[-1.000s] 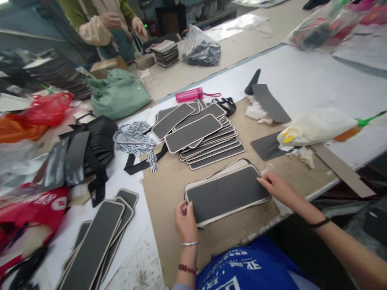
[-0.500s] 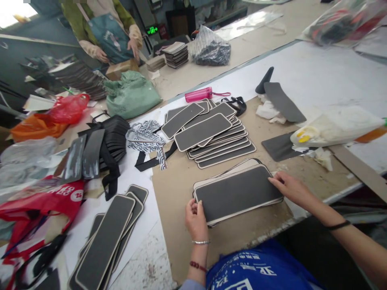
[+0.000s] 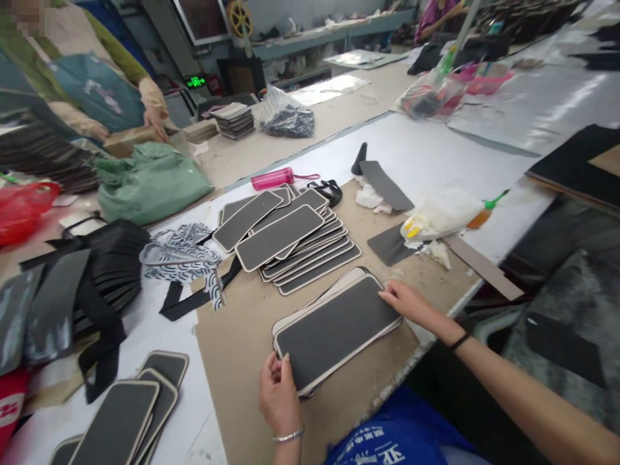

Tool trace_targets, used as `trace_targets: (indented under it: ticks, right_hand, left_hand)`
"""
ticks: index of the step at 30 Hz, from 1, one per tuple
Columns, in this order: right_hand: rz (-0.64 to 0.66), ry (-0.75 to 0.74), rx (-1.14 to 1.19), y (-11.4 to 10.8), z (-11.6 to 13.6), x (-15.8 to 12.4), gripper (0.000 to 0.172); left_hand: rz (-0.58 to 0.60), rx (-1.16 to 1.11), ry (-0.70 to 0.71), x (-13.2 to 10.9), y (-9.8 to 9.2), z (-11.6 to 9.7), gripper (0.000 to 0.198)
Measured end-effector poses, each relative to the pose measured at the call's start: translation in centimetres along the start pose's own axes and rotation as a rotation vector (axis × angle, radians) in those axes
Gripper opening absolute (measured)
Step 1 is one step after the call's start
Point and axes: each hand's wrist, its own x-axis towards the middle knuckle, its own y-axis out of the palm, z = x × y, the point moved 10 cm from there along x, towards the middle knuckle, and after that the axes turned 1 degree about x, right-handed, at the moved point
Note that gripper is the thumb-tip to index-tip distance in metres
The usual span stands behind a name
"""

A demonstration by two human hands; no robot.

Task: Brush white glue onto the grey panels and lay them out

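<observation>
A dark grey rectangular panel [image 3: 336,329] with rounded corners and a pale border tops a small, slightly fanned stack on brown board. At its near left corner, my left hand [image 3: 281,391] pinches the edge between thumb and fingers. My right hand [image 3: 407,302] grips the right end, thumb over the top near the far corner. Just beyond lies a larger pile of similar panels [image 3: 281,237], spread in overlapping layers. More of these panels [image 3: 116,420] rest on white paper at the lower left.
A patterned fabric strip [image 3: 179,255] and black straps [image 3: 104,329] lie left. At the back are a pink bottle [image 3: 272,179] and a green bag [image 3: 152,181]. A glue bottle [image 3: 443,216] lies right, near the table edge. A co-worker [image 3: 97,90] stands across the table.
The view has swung right, so everything appears further left and more of the right side shows. Both hands keep hold of the same panel, which looks nearly unmoved on its stack.
</observation>
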Motion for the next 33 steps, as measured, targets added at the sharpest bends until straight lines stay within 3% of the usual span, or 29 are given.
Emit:
trace_targets:
  ticks: [12,22,27,33]
  right_hand:
    - [0.036,0.065,-0.04,0.1,0.3,-0.3,0.023]
    - [0.008,0.036,-0.068,-0.1,0.5,-0.2,0.023]
    - [0.013,0.008,-0.073,0.1,0.6,-0.1,0.023]
    - [0.014,-0.041,-0.085,0.7,-0.5,0.6,0.026]
  left_hand:
    - [-0.029,0.022,0.025,-0.4,-0.2,-1.2,0.039]
    - [-0.031,0.041,0.041,-0.3,-0.2,-1.1,0.037]
    - [-0.044,-0.064,0.038,-0.6,-0.2,-0.7,0.038]
    - [-0.063,-0.102,0.047,-0.4,-0.1,-0.6,0.031]
